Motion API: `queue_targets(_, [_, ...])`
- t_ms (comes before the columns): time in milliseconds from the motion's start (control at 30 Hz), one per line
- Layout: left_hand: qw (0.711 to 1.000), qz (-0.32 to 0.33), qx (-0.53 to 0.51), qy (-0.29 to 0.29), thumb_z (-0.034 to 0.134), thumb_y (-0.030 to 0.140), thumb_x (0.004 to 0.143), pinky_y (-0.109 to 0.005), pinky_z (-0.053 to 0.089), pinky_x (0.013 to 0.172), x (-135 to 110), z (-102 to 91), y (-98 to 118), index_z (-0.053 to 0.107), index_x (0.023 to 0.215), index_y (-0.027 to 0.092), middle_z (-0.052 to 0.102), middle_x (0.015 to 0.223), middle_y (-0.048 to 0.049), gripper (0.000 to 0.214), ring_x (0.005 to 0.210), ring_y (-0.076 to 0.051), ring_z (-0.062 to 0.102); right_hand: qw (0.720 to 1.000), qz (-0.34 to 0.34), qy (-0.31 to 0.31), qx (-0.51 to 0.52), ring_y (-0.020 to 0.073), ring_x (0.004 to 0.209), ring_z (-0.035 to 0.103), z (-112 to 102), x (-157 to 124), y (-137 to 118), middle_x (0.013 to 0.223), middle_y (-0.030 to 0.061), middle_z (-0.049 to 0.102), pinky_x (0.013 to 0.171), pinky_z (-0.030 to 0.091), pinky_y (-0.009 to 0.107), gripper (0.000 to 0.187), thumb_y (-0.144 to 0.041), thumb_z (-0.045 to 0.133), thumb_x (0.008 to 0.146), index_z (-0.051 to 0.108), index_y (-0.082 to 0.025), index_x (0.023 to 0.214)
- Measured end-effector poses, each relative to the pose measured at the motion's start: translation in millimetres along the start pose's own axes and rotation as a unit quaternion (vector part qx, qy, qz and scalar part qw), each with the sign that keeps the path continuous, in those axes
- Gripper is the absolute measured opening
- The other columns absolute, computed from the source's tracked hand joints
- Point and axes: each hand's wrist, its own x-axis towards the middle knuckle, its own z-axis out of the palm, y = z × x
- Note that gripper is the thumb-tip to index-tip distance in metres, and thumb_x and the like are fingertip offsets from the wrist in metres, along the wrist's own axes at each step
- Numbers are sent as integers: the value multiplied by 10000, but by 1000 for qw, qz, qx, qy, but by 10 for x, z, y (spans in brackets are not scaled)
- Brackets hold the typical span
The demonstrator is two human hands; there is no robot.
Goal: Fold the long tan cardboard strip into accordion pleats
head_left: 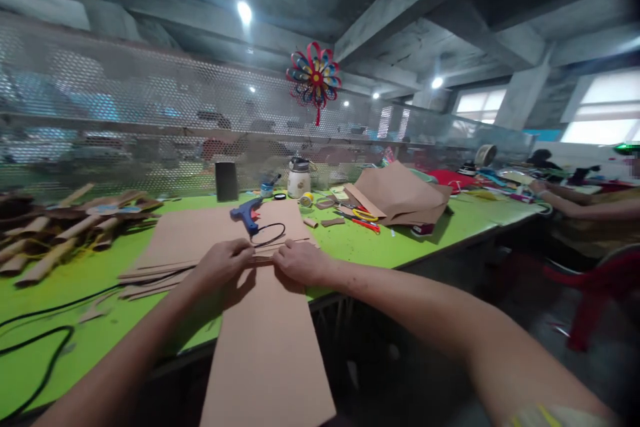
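A long brown paper sheet (270, 353) hangs over the table's front edge toward me. My left hand (227, 261) pinches its far end on the left, with the fingers curled at the edge. My right hand (303, 261) grips the same end on the right, fingers bent over the paper. Narrow layers, perhaps folds, show between the two hands. Beneath and beyond them lies a stack of brown paper sheets (180, 233). On that stack rests a blue glue gun (247, 215), its black cord looping close behind my fingers.
Rolled brown paper tubes (65, 233) lie at the left on the green table (350, 253). Red-handled scissors (367, 223), a white jar (299, 179) and a brown paper pile (400, 193) stand behind. A black cord (60, 340) crosses the left side. Another person's arm (575, 203) shows far right.
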Motion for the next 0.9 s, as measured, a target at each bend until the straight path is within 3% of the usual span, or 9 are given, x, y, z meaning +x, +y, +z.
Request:
queue_targets(33, [1000,-10,-1,3,397,392,746,-275,385,656,60,-19,20,606,730,166,623,733,-60,307,679,-195,544,1000,5,11,-7,239,860,526,9,-5,-7,902,119,595,621,488,344,183,-170,355,914,513,-102,976])
queue_targets(100, [998,-31,-11,-55,304,472,804,-273,385,654,183,-64,64,616,701,157,619,693,-69,455,666,-197,547,999,10,29,-18,238,847,517,20,-4,-13,892,120,585,617,486,346,195,-157,332,917,511,-97,964])
queue_targets(200, [989,-26,9,-145,353,552,772,-259,351,575,322,-115,93,574,623,155,567,609,-52,478,585,-177,482,999,16,39,-19,237,849,504,6,27,3,897,122,574,604,484,340,206,-154,318,922,507,-96,980])
queue_targets(267, [984,-22,-2,-176,398,583,739,-251,335,559,351,-125,78,551,617,154,545,603,-36,471,575,-161,446,999,22,43,-14,237,860,495,-20,52,16,910,125,570,594,479,330,203,-149,325,922,505,-95,1000])
queue_targets(400, [980,-45,-41,-188,394,577,746,-235,310,537,249,-107,31,550,670,142,502,602,-4,468,566,-134,402,998,25,50,-14,242,868,482,-38,67,-32,906,131,564,579,456,314,186,-125,354,909,522,-92,982])
queue_targets(600, [981,-39,13,-188,404,365,729,-230,279,491,162,-36,22,507,621,157,467,552,11,255,506,-119,391,994,50,98,-12,226,811,465,110,23,-91,867,105,542,578,414,311,114,-120,429,881,536,-121,919])
queue_targets(900, [982,-43,7,-184,385,359,754,-239,299,527,157,21,69,497,650,156,483,588,3,254,553,-127,396,977,111,168,68,179,774,436,260,-23,-58,822,74,507,647,375,286,113,-106,457,867,531,-131,786])
